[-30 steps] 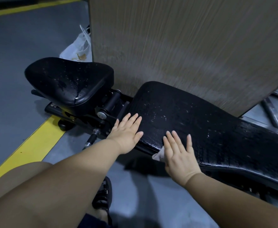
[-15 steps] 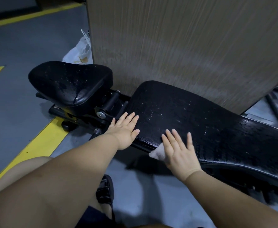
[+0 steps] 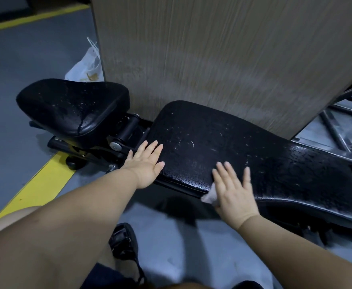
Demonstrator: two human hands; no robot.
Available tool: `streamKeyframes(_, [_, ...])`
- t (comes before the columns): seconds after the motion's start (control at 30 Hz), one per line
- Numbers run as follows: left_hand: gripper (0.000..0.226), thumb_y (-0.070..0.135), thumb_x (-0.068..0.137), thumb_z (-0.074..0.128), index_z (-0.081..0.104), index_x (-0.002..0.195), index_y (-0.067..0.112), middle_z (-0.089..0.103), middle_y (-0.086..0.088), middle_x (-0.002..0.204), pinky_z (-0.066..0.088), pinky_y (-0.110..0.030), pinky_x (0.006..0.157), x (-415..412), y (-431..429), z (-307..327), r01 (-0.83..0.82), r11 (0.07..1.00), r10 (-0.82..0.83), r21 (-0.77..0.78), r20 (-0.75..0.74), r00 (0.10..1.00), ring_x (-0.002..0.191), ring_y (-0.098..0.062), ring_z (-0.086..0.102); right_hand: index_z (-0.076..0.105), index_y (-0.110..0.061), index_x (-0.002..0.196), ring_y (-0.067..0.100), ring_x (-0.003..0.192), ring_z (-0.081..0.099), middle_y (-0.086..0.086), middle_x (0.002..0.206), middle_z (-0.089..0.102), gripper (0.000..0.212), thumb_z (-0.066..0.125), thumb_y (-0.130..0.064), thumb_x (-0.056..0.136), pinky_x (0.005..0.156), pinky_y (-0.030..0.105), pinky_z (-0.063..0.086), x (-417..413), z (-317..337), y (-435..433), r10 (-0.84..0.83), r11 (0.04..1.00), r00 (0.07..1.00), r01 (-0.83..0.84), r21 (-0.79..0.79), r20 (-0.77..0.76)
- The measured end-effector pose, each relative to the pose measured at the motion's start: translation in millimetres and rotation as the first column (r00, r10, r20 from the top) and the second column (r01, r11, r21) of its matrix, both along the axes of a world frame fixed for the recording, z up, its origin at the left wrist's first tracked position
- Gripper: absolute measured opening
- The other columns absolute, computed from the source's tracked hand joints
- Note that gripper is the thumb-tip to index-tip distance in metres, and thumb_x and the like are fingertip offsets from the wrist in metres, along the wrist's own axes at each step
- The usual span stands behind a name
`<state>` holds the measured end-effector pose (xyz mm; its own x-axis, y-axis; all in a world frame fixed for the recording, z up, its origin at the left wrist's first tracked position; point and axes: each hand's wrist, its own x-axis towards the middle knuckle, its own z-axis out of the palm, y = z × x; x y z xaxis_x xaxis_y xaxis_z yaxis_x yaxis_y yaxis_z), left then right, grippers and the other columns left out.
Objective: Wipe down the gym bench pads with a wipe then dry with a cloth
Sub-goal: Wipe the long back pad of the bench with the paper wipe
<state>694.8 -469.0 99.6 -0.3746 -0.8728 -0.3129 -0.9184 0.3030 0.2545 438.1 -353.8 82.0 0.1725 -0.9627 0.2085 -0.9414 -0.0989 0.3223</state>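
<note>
The seat pad (image 3: pixel 73 107) is left of the long back pad (image 3: pixel 244 147). A bag (image 3: pixel 86 67) is behind the seat. A wall (image 3: pixel 223 55) stands behind both.

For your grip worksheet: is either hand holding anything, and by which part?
Nothing is gripped. The right hand presses a wipe onto the pad under its palm; the left hand rests flat on it.
</note>
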Motion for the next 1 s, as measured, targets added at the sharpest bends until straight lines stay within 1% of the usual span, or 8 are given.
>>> streamKeyframes(0.13, [0.058,0.044,0.105,0.018,-0.011,0.154,0.032,-0.023,0.016,0.159,-0.005,-0.047,0.120,-1,0,1,-0.007,1.000,0.007,0.005,0.017,1.000,0.145,-0.011,-0.024,0.042,-0.004,0.142,0.030,0.142,0.029,0.013,0.151,0.036,0.083,0.076,-0.024,0.069,0.109,0.069,0.010,56,-4,-25,0.138,0.990,0.990,-0.138,-0.019,-0.002])
streamKeyframes(0.23, [0.058,0.044,0.104,0.017,-0.012,0.154,0.033,-0.023,0.016,0.159,-0.006,-0.046,0.120,-1,0,2,-0.007,1.000,0.006,0.008,0.027,1.000,0.145,-0.011,-0.024,0.040,-0.007,0.143,0.031,0.143,0.027,0.013,0.152,0.035,0.077,0.072,-0.023,0.075,0.109,0.069,0.008,57,-7,-29,0.165,0.986,0.986,-0.165,-0.027,-0.004])
streamKeyframes(0.4, [0.058,0.044,0.105,0.018,-0.011,0.154,0.033,-0.023,0.016,0.159,-0.006,-0.045,0.120,1,-1,1,0.001,1.000,-0.001,0.012,0.018,1.000,0.145,-0.011,-0.024,0.043,-0.010,0.141,0.031,0.141,0.029,0.010,0.149,0.039,0.082,0.077,-0.027,0.069,0.108,0.068,0.011,19,-7,-15,0.191,0.982,0.982,-0.191,-0.001,-0.004])
streamKeyframes(0.47, [0.058,0.044,0.105,0.018,-0.011,0.154,0.033,-0.023,0.016,0.159,-0.006,-0.045,0.120,0,-1,0,-0.001,1.000,0.000,0.014,0.014,1.000,0.145,-0.011,-0.024,0.042,-0.013,0.141,0.029,0.139,0.035,0.007,0.147,0.043,0.090,0.081,-0.035,0.062,0.107,0.068,0.015,-5,-5,-7,0.173,0.984,0.985,-0.173,0.028,-0.003])
streamKeyframes(0.63, [0.058,0.043,0.105,0.018,-0.011,0.154,0.032,-0.021,0.015,0.159,-0.005,-0.044,0.121,-1,-1,0,-0.004,1.000,0.004,-0.002,0.008,1.000,0.146,-0.012,-0.023,0.035,-0.019,0.141,0.028,0.136,0.038,0.004,0.144,0.047,0.116,0.086,-0.056,0.044,0.108,0.067,0.014,-74,4,16,-0.026,0.991,1.000,0.025,0.132,0.008])
streamKeyframes(0.7, [0.058,0.043,0.105,0.018,-0.011,0.154,0.032,-0.022,0.015,0.159,-0.005,-0.045,0.120,-2,-1,0,-0.003,1.000,0.004,-0.015,0.025,1.000,0.146,-0.013,-0.022,0.036,-0.019,0.141,0.029,0.136,0.036,0.005,0.144,0.048,0.117,0.087,-0.056,0.042,0.107,0.068,0.015,-85,7,20,-0.087,0.985,0.996,0.084,0.149,0.012])
streamKeyframes(0.83, [0.058,0.044,0.104,0.017,-0.011,0.154,0.031,-0.022,0.014,0.159,-0.005,-0.046,0.120,-4,-1,1,-0.003,1.000,0.005,-0.019,0.066,0.998,0.147,-0.014,-0.022,0.050,-0.011,0.136,0.029,0.139,0.031,0.007,0.147,0.043,0.111,0.088,-0.053,0.041,0.107,0.068,0.016,-69,10,17,-0.111,0.985,0.994,0.108,0.137,0.015])
streamKeyframes(1.0, [0.059,0.044,0.104,0.016,-0.012,0.154,0.030,-0.022,0.013,0.159,-0.005,-0.046,0.120,-7,1,6,-0.009,1.000,0.010,-0.007,0.113,0.994,0.147,-0.014,-0.021,0.048,-0.007,0.138,0.029,0.139,0.034,0.009,0.150,0.038,0.107,0.086,-0.041,0.043,0.108,0.063,0.018,-17,9,-1,0.015,0.993,0.999,-0.020,0.115,0.038])
